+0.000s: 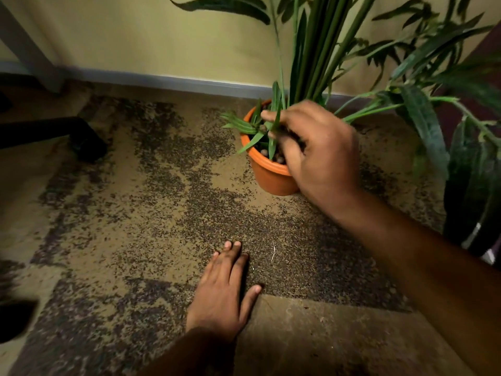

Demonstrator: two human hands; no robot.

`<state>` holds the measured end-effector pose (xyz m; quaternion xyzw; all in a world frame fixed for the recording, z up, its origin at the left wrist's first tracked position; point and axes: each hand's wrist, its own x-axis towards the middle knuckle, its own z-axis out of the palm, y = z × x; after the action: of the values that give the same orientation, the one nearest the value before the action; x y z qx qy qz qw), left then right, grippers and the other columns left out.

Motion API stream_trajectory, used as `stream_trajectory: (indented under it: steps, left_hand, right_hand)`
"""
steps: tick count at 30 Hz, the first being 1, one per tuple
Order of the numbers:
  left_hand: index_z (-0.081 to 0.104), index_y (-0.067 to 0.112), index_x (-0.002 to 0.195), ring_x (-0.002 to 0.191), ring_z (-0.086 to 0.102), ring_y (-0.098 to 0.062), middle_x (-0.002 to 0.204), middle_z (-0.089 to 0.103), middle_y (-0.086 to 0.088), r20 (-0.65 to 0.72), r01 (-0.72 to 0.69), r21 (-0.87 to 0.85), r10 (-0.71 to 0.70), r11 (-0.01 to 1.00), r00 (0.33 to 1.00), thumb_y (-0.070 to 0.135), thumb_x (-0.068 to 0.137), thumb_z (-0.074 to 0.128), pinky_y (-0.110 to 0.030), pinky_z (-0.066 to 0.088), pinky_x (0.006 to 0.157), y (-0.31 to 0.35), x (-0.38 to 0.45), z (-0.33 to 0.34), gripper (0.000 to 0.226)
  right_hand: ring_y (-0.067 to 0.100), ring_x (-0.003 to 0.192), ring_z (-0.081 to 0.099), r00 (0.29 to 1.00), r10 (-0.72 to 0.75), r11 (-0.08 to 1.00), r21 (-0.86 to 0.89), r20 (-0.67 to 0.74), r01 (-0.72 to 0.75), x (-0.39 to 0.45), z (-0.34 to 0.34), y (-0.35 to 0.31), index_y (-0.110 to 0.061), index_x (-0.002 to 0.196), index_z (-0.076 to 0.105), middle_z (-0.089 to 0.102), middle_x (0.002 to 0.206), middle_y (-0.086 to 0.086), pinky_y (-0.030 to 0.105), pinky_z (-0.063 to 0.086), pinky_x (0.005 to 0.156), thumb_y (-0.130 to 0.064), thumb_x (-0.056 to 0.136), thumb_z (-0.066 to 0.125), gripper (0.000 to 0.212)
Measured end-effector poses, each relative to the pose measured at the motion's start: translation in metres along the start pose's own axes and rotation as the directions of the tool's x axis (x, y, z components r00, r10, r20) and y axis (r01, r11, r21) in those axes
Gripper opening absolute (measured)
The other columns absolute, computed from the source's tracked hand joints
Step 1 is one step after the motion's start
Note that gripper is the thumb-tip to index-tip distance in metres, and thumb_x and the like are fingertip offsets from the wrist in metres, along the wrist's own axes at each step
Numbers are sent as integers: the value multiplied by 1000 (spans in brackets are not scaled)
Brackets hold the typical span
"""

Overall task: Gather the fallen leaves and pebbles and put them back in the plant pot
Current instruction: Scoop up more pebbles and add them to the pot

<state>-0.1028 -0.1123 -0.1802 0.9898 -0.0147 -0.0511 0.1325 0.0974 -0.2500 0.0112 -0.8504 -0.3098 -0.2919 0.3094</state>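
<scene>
Green leaves (267, 131), tips toward camera, gripped by right hand (320, 156) over pot (268, 177); left hand (225, 289) flat.

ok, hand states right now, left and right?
Left hand: open, flat on the carpet.
Right hand: holding green leaves over the orange pot.

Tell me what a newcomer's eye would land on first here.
First, the orange pot by the wall, right of centre, with tall green stems rising from it. The right hand is over its rim, pinching loose green leaves above the pebbles inside. Nearer the camera, the left hand rests flat on the speckled carpet.
</scene>
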Motion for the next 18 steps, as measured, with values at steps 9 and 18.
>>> stream_trajectory:
  steps: [9,18]
  left_hand:
    - [42,17,153,155,22,-20,166,30,-4,-8,20,-7,-20,1000,1000,62,103,30,-37,10,123,1,-2,-1,68]
    - [45,16,152,156,20,-21,166,31,-5,-4,15,-30,-16,999,1000,62,103,28,-41,17,121,-1,0,1,69]
  right_hand:
    - [27,85,73,972,34,908,-414,231,67,42,33,-14,-11,112,75,72,105,8,35,61,75,-12,94,68,19]
    - [34,94,66,822,181,690,-665,540,285,92,53,-29,-6,106,69,56,87,12,40,43,66,-1,98,54,17]
